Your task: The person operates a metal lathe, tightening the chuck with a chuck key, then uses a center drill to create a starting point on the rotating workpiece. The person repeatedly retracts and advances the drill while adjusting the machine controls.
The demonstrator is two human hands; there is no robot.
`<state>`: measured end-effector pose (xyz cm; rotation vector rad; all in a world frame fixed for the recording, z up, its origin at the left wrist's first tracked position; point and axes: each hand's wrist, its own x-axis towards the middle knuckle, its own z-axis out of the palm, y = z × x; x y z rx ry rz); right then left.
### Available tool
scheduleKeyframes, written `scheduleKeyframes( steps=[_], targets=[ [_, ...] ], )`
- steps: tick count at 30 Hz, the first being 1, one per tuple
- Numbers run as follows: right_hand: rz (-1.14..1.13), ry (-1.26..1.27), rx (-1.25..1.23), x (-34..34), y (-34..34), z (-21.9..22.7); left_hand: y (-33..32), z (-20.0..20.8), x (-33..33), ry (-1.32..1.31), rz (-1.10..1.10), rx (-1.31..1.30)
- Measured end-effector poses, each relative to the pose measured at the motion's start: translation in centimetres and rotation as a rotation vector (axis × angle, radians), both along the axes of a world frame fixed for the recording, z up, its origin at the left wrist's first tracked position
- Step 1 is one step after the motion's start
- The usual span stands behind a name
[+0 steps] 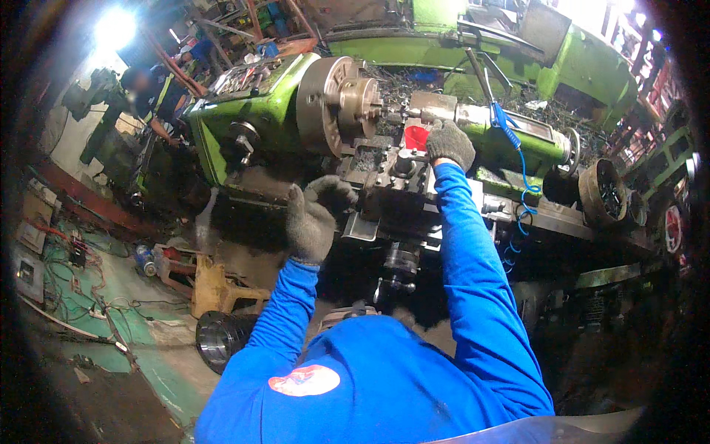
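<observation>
Green lathe long axis runs left-right; chuck faces right toward tool post. Left hand, gloved, grip curled on carriage edge. Right hand, gloved, grip closed over tool post top, beside red cup; contents unclear.

Knit cloth gloves — glossy green-painted metal lathe.
</observation>
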<state>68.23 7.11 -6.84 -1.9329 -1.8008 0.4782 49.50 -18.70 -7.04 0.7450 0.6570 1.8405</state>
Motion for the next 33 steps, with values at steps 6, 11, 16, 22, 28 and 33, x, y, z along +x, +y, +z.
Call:
scheduleKeyframes(
  steps=[6,11,16,22,28,33],
  targets=[
    [-0.011,0.015,-0.004,-0.2,0.5,-0.8,3.0,6.4,-0.3,-0.13,-0.211,0.311],
    [-0.053,-0.006,0.013,-0.3,0.6,-1.5,4.5,12.4,1.2,-0.249,-0.305,0.358],
    [-0.081,-0.042,0.048,-1.3,-0.1,-1.0,6.9,16.8,1.4,-0.266,-0.343,0.455],
    [-0.157,-0.18,0.057,-1.7,0.2,-1.0,9.7,19.7,-1.4,-0.179,-0.477,0.625],
    [-0.221,-0.294,0.004,-3.2,-0.2,0.0,14.3,13.8,-7.6,-0.233,-0.615,0.752],
    [-0.294,-0.339,-0.031,-3.9,0.4,-0.5,14.4,2.7,-8.7,-0.428,-0.765,0.299]
  ],
)
